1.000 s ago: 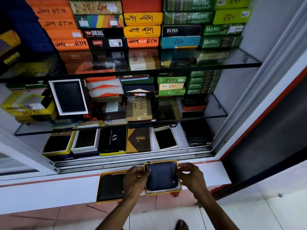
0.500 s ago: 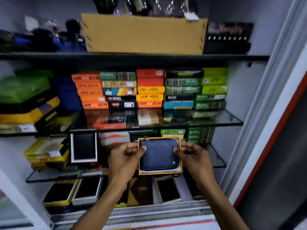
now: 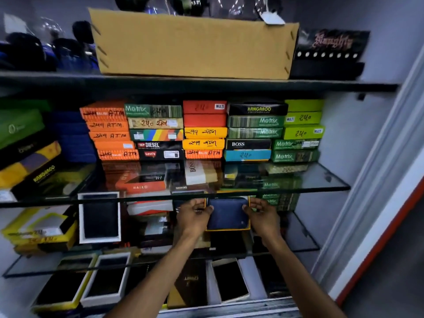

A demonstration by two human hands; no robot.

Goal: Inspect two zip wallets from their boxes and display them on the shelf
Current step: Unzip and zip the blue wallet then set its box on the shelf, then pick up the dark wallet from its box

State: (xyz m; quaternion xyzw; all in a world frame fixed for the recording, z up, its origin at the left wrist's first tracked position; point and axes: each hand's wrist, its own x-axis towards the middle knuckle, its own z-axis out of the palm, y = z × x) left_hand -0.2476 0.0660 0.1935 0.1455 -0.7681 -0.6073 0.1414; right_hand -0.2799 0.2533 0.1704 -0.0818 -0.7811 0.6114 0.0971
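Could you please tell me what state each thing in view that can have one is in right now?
Blue zip wallet: zipped shut, lying in its open box.
Yellow-edged box: lidless, held upright against the shelf goods.
Left hand: gripping the box's left edge.
Right hand: gripping the box's right edge.
White-framed box: open, standing upright.
Cardboard carton: open-topped.

This was a shop that sold wallets. Glass shelves [image 3: 298, 187] in a display cabinet carried stacks of wallet boxes [image 3: 204, 129] with brand names like Diesel, Boss and Kangaroo, and prices were handwritten on many. Open boxes [image 3: 99, 218] showed dark wallets to customers.
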